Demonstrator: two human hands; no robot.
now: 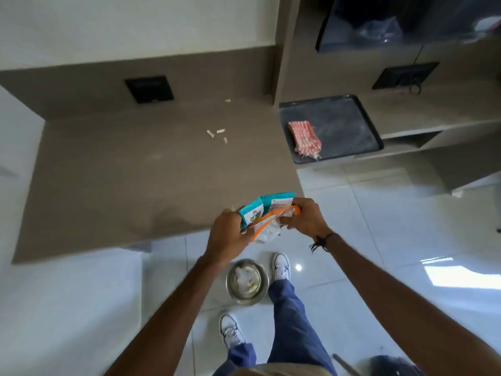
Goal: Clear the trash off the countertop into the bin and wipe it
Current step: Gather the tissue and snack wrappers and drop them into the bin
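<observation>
Both hands, left hand (226,234) and right hand (305,217), squeeze a bunch of crinkly teal and orange wrappers (267,215) above the round shiny metal bin (246,282). Four small pale scraps (217,132) lie far back on the smooth brown countertop (122,172).

Scraps (217,132) on countertop (122,180); tray (352,126) right; bin (246,282) on floor below

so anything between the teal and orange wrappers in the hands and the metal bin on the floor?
Nothing visible. Both the left hand and right hand hold the teal and orange wrappers past the countertop edge; the round metal bin sits open below, between the white shoes.
</observation>
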